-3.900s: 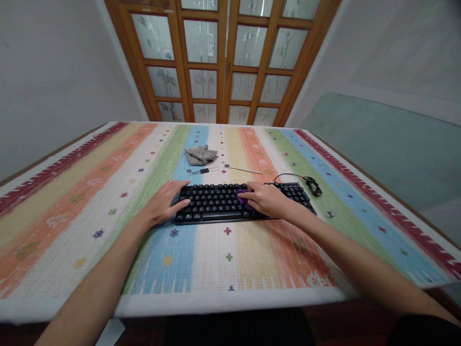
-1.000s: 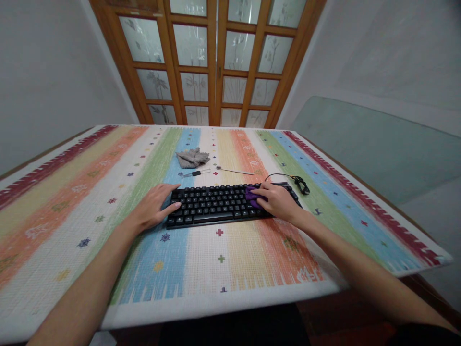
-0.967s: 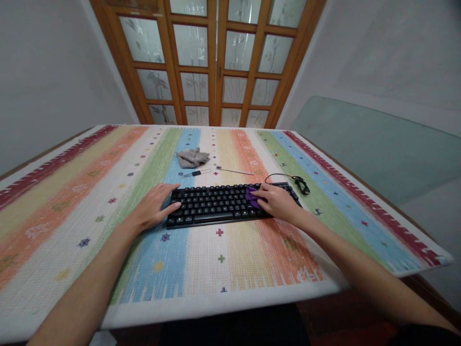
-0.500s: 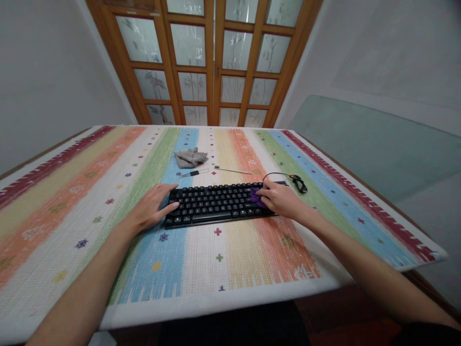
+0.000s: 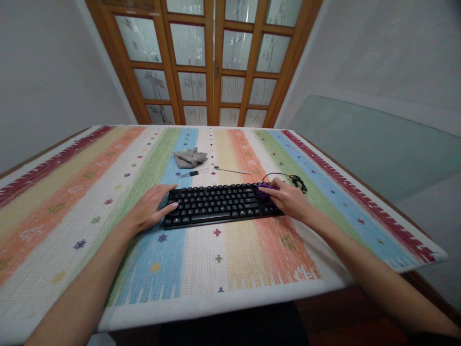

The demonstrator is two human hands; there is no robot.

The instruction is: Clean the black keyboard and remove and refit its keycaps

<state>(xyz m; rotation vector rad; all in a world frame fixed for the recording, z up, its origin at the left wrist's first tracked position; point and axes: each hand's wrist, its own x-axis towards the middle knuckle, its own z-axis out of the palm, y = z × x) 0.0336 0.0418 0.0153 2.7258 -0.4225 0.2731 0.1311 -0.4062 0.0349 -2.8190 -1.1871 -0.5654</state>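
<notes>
A black keyboard (image 5: 216, 204) lies flat on the striped tablecloth in front of me. My left hand (image 5: 153, 207) grips its left end, thumb on the edge keys and fingers along the far side. At the keyboard's right end my right hand (image 5: 292, 198) holds a soft purple lump of what looks like cleaning gel (image 5: 265, 191) against the keys. The fingers partly cover the lump and the keys beneath it.
Beyond the keyboard lie a crumpled grey cloth (image 5: 190, 157), a small wire tool with a black grip (image 5: 193, 173) and a thin rod with a brush-like tip (image 5: 234, 170). A coiled black cable (image 5: 298, 182) sits behind my right hand. The tablecloth (image 5: 252, 259) has coloured stripes.
My right hand has moved right along the keyboard with the purple gel, to the keys at its right end. My left hand has stayed in place.
</notes>
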